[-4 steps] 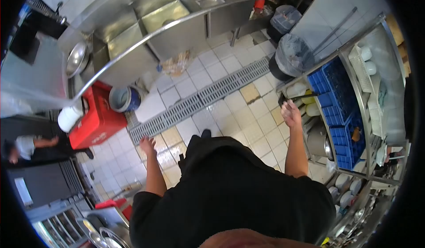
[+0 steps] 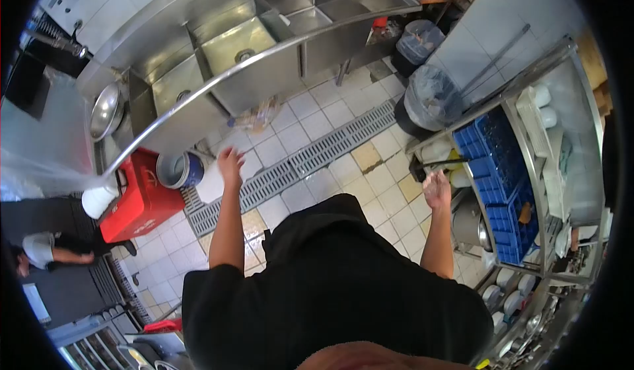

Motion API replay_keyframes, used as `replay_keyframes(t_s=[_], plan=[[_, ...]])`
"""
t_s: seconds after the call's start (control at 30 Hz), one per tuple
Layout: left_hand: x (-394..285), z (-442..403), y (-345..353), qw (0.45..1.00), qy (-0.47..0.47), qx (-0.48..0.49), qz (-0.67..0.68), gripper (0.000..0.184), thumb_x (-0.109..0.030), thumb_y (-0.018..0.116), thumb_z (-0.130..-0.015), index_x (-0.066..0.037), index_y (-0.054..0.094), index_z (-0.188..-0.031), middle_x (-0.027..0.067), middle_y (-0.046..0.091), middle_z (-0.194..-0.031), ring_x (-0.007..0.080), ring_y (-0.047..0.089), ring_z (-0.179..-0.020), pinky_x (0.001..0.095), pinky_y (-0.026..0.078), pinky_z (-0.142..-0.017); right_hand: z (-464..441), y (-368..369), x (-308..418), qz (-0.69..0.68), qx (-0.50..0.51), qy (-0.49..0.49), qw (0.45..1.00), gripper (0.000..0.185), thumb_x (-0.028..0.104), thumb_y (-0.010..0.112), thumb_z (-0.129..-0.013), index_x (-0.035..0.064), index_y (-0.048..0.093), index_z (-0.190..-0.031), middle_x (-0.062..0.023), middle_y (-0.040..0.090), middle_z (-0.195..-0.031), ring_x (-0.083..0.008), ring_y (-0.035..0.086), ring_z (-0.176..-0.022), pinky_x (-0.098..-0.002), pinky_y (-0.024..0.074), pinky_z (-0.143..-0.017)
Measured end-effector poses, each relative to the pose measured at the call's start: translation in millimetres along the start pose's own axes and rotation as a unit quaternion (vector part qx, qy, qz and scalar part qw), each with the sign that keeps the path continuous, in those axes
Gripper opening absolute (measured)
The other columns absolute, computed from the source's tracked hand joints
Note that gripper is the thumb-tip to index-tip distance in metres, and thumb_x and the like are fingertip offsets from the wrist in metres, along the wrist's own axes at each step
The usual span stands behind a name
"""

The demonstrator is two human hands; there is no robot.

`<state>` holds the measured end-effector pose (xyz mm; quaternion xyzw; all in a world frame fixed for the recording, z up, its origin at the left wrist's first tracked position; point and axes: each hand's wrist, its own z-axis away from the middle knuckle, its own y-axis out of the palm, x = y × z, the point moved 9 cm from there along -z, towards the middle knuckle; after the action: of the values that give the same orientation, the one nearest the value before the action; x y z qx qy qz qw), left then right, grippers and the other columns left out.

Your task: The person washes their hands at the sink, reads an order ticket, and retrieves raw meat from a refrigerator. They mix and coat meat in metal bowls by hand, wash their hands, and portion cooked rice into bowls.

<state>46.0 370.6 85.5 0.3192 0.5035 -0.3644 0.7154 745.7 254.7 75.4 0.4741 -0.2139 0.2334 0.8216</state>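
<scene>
Left hand (image 2: 230, 166) near slotted grate (image 2: 297, 165), right hand (image 2: 436, 190) near boxy crates (image 2: 479, 158); both loosely spread (left blurred).

Showing smooth, glossy metal along the sink unit (image 2: 257, 82) and bright, mirror-like polish on the round bowl (image 2: 107, 115); displaying duller metal at the pot (image 2: 467, 228). Presenting smooth, lightly shining plastic in the red bin (image 2: 142, 201), the pail (image 2: 192, 172) and the ribbed blue crates (image 2: 466, 143), with thin, crinkled, translucent plastic in the bin liner (image 2: 429, 92). Contrasting glossy floor tiles (image 2: 323, 180) with a matt, slotted drain grate (image 2: 294, 168) and the matt black cloth of the shirt (image 2: 343, 297).
</scene>
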Motion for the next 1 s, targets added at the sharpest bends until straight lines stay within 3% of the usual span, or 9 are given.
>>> replay_keyframes(t_s=[0.07,0.17,0.27,0.57,0.67,0.7,0.77,0.97,1.0], plan=[[-58,11,124,0.992,0.027,0.118,0.031,0.029,-0.016,0.059,-0.089,-0.001,0.054,-0.114,0.0083,0.059,-0.102,0.0182,0.064,-0.085,0.0294,0.052,-0.070,16,-15,27,-0.009,-0.071,-0.038,0.997,0.025,0.034,0.050,-0.095,0.0118,0.055,-0.084,-0.0010,0.056,-0.077,-0.0167,0.052,-0.066,-0.0294,0.0438,-0.059],[-132,-21,252,0.970,0.055,0.235,0.018,0.030,-0.015,0.060,-0.089,0.000,0.054,-0.115,0.0080,0.059,-0.104,0.0182,0.064,-0.085,0.0302,0.052,-0.071,-28,2,60,-0.072,-0.170,-0.112,0.976,0.027,0.035,0.047,-0.096,0.0123,0.055,-0.084,-0.0015,0.056,-0.080,-0.0168,0.053,-0.067,-0.0313,0.0448,-0.062],[-161,-64,320,0.958,0.067,0.278,-0.006,0.030,-0.016,0.061,-0.089,-0.001,0.054,-0.114,0.0077,0.059,-0.104,0.0189,0.065,-0.085,0.0316,0.052,-0.071,-112,-6,82,-0.116,-0.090,-0.135,0.980,0.029,0.035,0.044,-0.097,0.0125,0.054,-0.082,-0.0019,0.057,-0.078,-0.0179,0.054,-0.069,-0.0320,0.0461,-0.064],[-300,-350,380,0.977,0.104,0.175,-0.055,0.034,-0.016,0.056,-0.091,-0.003,0.050,-0.121,0.0068,0.059,-0.104,0.0212,0.063,-0.089,0.0342,0.052,-0.074,-285,185,104,-0.119,0.024,-0.080,0.989,0.022,0.030,0.048,-0.096,0.0128,0.057,-0.086,-0.0017,0.058,-0.078,-0.0165,0.055,-0.073,-0.0312,0.0451,-0.067],[-340,-471,430,0.979,0.120,0.146,-0.071,0.040,-0.016,0.058,-0.089,-0.001,0.048,-0.124,0.0081,0.059,-0.105,0.0200,0.062,-0.087,0.0344,0.051,-0.073,-341,221,109,-0.090,-0.036,-0.109,0.989,0.021,0.031,0.050,-0.095,0.0134,0.057,-0.085,-0.0015,0.057,-0.074,-0.0161,0.054,-0.068,-0.0311,0.0456,-0.063],[-351,-516,449,0.979,0.130,0.138,-0.074,0.043,-0.016,0.060,-0.088,-0.001,0.047,-0.126,0.0082,0.059,-0.104,0.0195,0.061,-0.086,0.0344,0.051,-0.072,-360,247,106,-0.132,0.085,-0.073,0.985,0.019,0.030,0.052,-0.094,0.0130,0.058,-0.086,-0.0016,0.058,-0.075,-0.0165,0.055,-0.068,-0.0313,0.0463,-0.062],[-358,-596,480,0.978,0.140,0.126,-0.086,0.050,-0.017,0.063,-0.085,0.000,0.045,-0.128,0.0084,0.059,-0.102,0.0184,0.060,-0.084,0.0343,0.050,-0.070,-390,271,101,-0.127,-0.056,-0.072,0.988,0.018,0.028,0.052,-0.094,0.0121,0.059,-0.089,-0.0022,0.059,-0.076,-0.0169,0.056,-0.069,-0.0317,0.0474,-0.063],[-392,-764,541,0.978,0.192,0.046,-0.063,0.065,-0.007,0.069,-0.077,0.001,0.040,-0.134,0.0069,0.059,-0.090,0.0138,0.055,-0.074,0.0321,0.048,-0.062,-491,368,83,-0.058,-0.072,-0.017,0.996,0.017,0.026,0.055,-0.092,0.0099,0.061,-0.096,-0.0029,0.060,-0.076,-0.0185,0.057,-0.069,-0.0307,0.0488,-0.065],[-404,-773,543,0.974,0.208,0.002,-0.086,0.057,-0.003,0.069,-0.074,0.003,0.047,-0.126,0.0074,0.059,-0.086,0.0139,0.054,-0.071,0.0318,0.046,-0.062,-507,380,79,-0.063,-0.057,-0.004,0.996,0.014,0.021,0.057,-0.091,0.0093,0.060,-0.097,-0.0037,0.060,-0.079,-0.0186,0.057,-0.070,-0.0301,0.0488,-0.065]])
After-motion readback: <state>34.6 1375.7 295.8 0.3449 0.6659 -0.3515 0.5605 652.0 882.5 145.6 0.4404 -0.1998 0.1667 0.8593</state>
